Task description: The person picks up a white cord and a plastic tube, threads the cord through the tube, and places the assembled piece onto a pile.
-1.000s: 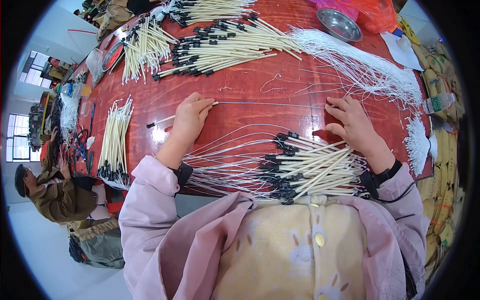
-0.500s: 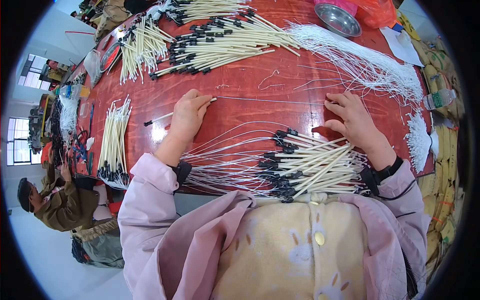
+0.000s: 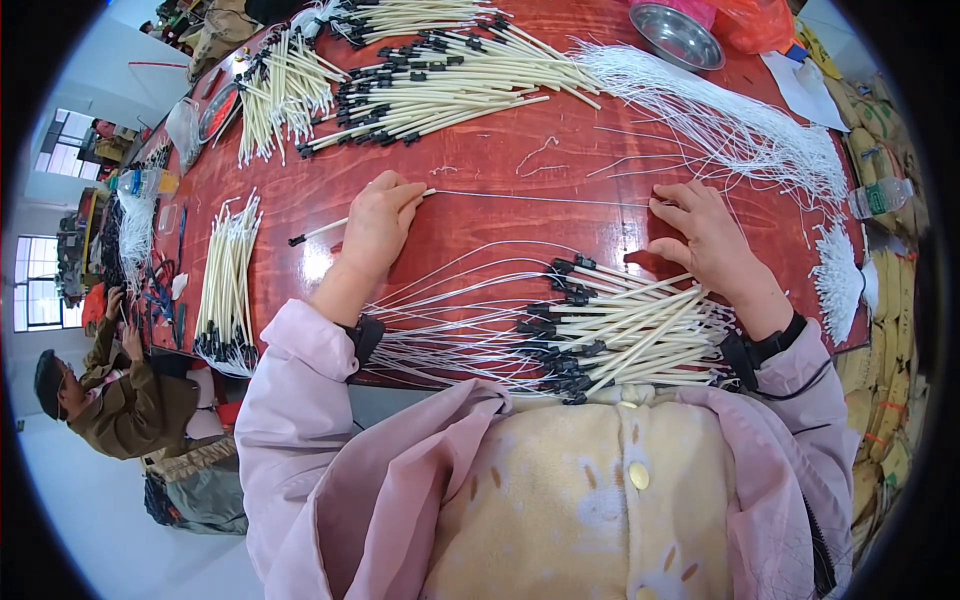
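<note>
"While L hand (image 3: 377,222) has thumb + fingers clamped on it, pls list item 1."

"Item 1: cream rod (image 3: 325,230), qty 1. Posn: over red table (image 3: 480,222), left of ctr. Blk end pc (image 3: 296,241) out one side of fist, white tip out the other. Item 2: white cord (image 3: 540,197), qty 1, approx. from rod tip to R hand (image 3: 705,230)."

"R grip?"

"Fingertips at cord's far end, thumb apart from them. Pinched or only pressed down: can't tell."

"Handling notes?"

"My judgement: hold rod firm, in line w/ cord; keep cord just taut, no kinks, clear of the fanned cords (image 3: 455,350) on near side."

"Surrounds?"

"Near: rod pile (image 3: 640,335), blk ends L. Far L: rod stack (image 3: 228,265). Far side: lg. rod heap (image 3: 440,105); cord bundle (image 3: 720,125) to its R."

"Chgs vs. 1 s ago?"

"Minor. Rod + cord a touch farther up table, tho view shifted slightly too. Cord spans hand to hand in both; near pile looks same."
</note>
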